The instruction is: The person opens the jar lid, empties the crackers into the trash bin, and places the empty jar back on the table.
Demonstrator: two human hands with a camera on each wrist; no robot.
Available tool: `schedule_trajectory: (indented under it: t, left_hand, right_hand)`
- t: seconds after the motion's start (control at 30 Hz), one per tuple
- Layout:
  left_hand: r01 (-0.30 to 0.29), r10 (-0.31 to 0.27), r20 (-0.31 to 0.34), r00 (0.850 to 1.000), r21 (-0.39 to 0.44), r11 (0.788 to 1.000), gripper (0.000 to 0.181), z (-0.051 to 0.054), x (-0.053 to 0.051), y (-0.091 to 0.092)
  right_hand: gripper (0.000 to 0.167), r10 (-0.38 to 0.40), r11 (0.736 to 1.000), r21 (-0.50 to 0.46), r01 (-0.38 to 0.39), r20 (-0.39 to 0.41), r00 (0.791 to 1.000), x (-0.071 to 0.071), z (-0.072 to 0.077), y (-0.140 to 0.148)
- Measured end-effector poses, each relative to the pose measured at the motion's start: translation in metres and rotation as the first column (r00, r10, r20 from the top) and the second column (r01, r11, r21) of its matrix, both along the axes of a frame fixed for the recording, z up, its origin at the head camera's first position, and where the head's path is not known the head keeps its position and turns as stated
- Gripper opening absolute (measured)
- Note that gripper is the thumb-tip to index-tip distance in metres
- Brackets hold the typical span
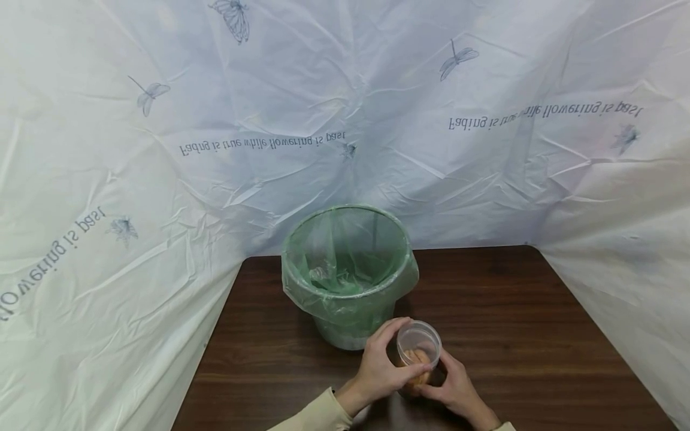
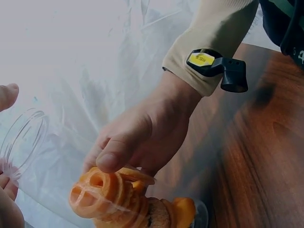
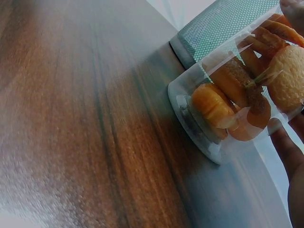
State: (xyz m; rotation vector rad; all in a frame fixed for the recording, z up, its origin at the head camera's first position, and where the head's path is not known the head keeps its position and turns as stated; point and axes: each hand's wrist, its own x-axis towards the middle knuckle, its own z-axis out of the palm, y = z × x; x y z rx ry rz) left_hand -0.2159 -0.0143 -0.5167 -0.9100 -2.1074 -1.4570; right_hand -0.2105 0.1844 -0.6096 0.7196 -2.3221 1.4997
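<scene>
A clear plastic jar (image 1: 419,344) is held between both hands in front of the bin. Its round mouth shows no lid. Inside it are orange-brown snack pieces (image 2: 111,197) that look like small breads or cookies. My left hand (image 1: 377,366) curls round the jar's left side, thumb across the front. From the right, my right hand (image 1: 455,386) grips the lower side, its thumb (image 2: 114,152) along the wall. In the right wrist view the jar's base (image 3: 199,128) is close to the tabletop; whether it touches, I cannot tell.
A mesh bin (image 1: 350,323) lined with a green bag (image 1: 304,293) stands just behind the jar, to its left. The dark wooden table (image 1: 517,323) has rounded far corners. White printed sheeting (image 1: 377,143) hangs behind and at both sides.
</scene>
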Motion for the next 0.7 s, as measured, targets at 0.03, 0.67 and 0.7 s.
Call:
schedule_trajectory:
  t: [0.03,0.67,0.7]
  left_hand:
    - [-0.002,0.002,-0.004,1.0,-0.001,1.0,0.074,0.0,0.0,0.0]
    - [0.039,-0.038,-0.034,0.999,0.005,0.999,0.068,0.044,0.018,-0.016]
    - [0.039,-0.039,-0.038,0.999,0.004,0.999,0.067,0.044,0.018,-0.016]
  right_hand:
    - [0.078,0.007,1.0,-0.004,-0.007,-0.008,1.0,0.0,-0.001,0.0]
    - [0.077,0.023,1.0,-0.021,-0.023,0.023,0.999,0.002,0.002,0.001]
    - [0.078,0.024,0.999,-0.021,-0.024,0.021,0.999,0.002,0.002,0.001]
